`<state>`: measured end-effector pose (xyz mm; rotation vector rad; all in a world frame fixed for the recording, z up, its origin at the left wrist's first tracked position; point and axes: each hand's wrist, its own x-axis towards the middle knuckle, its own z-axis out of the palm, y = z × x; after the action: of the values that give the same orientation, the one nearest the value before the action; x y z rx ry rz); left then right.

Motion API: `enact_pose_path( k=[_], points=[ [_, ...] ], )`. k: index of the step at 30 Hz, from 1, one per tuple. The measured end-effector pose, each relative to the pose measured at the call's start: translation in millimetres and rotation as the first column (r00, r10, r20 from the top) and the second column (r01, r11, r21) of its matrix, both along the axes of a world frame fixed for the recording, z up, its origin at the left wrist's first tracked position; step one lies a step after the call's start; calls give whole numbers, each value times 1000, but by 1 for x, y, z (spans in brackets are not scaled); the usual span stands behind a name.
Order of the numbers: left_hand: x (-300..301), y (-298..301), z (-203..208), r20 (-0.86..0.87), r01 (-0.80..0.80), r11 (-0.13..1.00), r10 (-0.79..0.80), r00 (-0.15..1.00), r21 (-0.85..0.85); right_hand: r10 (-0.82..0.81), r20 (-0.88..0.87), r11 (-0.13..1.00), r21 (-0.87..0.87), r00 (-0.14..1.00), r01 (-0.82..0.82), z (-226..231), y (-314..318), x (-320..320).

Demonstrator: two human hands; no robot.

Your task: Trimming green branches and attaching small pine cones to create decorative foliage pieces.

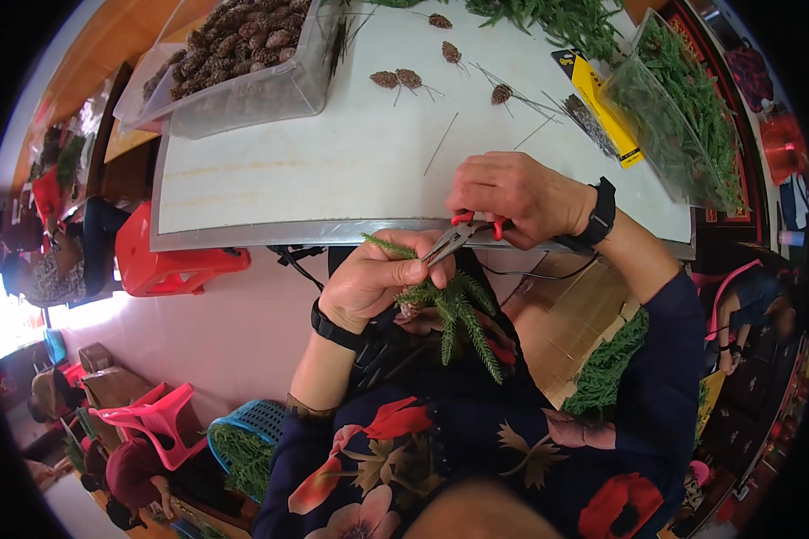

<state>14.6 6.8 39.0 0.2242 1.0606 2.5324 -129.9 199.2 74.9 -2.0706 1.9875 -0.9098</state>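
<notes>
Just in front of the table's near edge, my left hand (373, 278) pinches a green artificial pine sprig (463, 314) between thumb and fingers. Its needle-covered branches hang down over my lap. A pine cone seems to sit among them, partly hidden. My right hand (521, 198) is closed around red-handled needle-nose pliers (458, 238). The jaws of the pliers point down and left, meeting the sprig's stem end by my left thumb. Whether a wire is caught in the jaws is too small to tell.
A clear bin (243, 112) full of pine cones stands back left. Several loose pine cones (451, 52) and thin wires (440, 144) lie on the white table (333, 171). At right are a yellow package (602, 108) and a bin of greenery (683, 135). Red stool (166, 256) at left.
</notes>
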Motion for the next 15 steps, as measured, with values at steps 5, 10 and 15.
enact_pose_path(
  k=[5, 10, 15],
  points=[
    [1, -2, -2, 15, -51, 999, 51, 999, -18, -122, 146, 980, 174, 982, 96, 8, 11, 11],
    [-1, -10, 9, 107, -166, 956, 196, 975, -241, -277, 201, 924, 324, 939, 203, 19, 16, 24],
    [0, 8, 15, -162, -469, 556, 512, 844, -686, -502, 52, 763, 496, 863, 414, 24, 16, 40]
  ],
)
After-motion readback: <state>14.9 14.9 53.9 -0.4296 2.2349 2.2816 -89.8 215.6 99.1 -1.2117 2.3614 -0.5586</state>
